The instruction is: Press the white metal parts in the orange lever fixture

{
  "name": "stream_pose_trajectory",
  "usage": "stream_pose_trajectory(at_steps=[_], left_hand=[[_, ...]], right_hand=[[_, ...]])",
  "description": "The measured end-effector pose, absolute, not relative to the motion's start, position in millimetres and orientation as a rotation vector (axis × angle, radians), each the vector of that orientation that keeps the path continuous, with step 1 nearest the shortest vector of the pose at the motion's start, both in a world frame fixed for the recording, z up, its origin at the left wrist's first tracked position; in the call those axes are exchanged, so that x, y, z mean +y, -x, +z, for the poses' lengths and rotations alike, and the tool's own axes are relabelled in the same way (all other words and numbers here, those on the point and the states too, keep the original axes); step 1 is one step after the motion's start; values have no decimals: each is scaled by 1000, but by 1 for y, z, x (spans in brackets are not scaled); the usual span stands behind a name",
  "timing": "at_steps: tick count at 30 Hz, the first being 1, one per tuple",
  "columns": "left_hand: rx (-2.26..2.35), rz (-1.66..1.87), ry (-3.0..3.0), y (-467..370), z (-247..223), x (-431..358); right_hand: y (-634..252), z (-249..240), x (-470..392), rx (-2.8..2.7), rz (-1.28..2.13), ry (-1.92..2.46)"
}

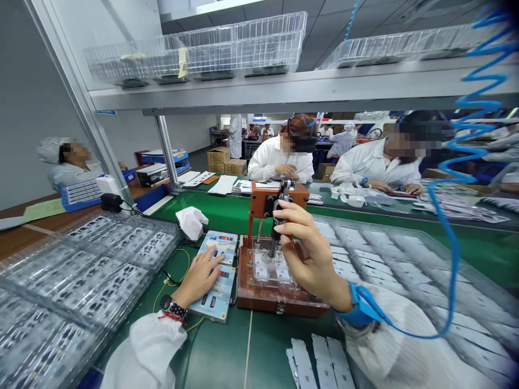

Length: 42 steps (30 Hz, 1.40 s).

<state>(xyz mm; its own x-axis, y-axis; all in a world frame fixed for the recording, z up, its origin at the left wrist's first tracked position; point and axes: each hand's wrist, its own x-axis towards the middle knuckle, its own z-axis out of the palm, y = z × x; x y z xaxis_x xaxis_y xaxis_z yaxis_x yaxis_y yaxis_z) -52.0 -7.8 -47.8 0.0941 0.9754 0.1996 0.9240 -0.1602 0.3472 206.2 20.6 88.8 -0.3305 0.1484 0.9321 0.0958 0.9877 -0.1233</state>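
Note:
My left hand (201, 274) lies with its fingers stretched across two pale blue boxes with red digital displays. The fingertips rest on the upper display box (206, 246); part of the lower display box (217, 300) is under the palm. With thumb and fingers, my right hand (308, 243) grips the black lever handle (277, 221) of a toggle clamp on an orange-brown test fixture (259, 200). Under the clamp, a clear plate (261, 278) covers small white parts. A blue wrist strap (359, 302) with a coiled cord circles my right wrist.
White flat parts (324, 359) lie in front of the fixture. Clear trays of parts stand at the left (97, 270) and right (405, 254). A crumpled white cloth (191, 222) sits behind the boxes. A blue coiled cord (456, 248) hangs at right. Co-workers sit opposite, below a shelf (259, 89).

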Motion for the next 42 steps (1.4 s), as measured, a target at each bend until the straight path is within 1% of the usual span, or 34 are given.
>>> stream_pose_trajectory(at_steps=[4, 9, 14, 18, 23, 25, 27, 30, 33, 35, 36, 38, 40, 42], left_hand=[[1978, 664, -2147, 54, -50, -8], [2007, 533, -2186, 53, -52, -7], [2003, 534, -2188, 52, -52, -7], [1974, 634, -2173, 55, -55, -7], [1939, 821, -2086, 62, -61, -4], [1918, 865, -2064, 64, -63, -3], [1898, 912, -2044, 66, -65, -1], [1869, 1016, -2018, 67, -68, 1], [1845, 1167, -1987, 68, -68, 2], [1840, 1251, -1967, 68, -67, 3], [1841, 1280, -1960, 68, -67, 3], [1845, 1313, -1947, 68, -66, 3], [1851, 1350, -1929, 68, -65, 3], [1856, 1389, -1903, 69, -65, 2]], right_hand=[[-212, 92, 19, -1968, 59, 173], [-211, 92, 21, -1969, 29, 174], [-211, 91, 20, -1950, 5, 175], [-211, 92, 24, -1945, -24, 183], [-213, 92, 32, -1914, -232, 111], [-213, 99, 28, -1840, -272, 121], [-211, 119, 24, -1749, -164, 171], [-203, 166, 37, -1706, 201, 263], [-196, 210, 83, -1764, 430, 383], [-198, 220, 119, -1832, 471, 515], [-202, 218, 134, -1854, 423, 605], [-217, 198, 148, -1846, 239, 783], [-236, 160, 142, -1777, 52, 910], [-255, 111, 121, -1732, 25, 963]])
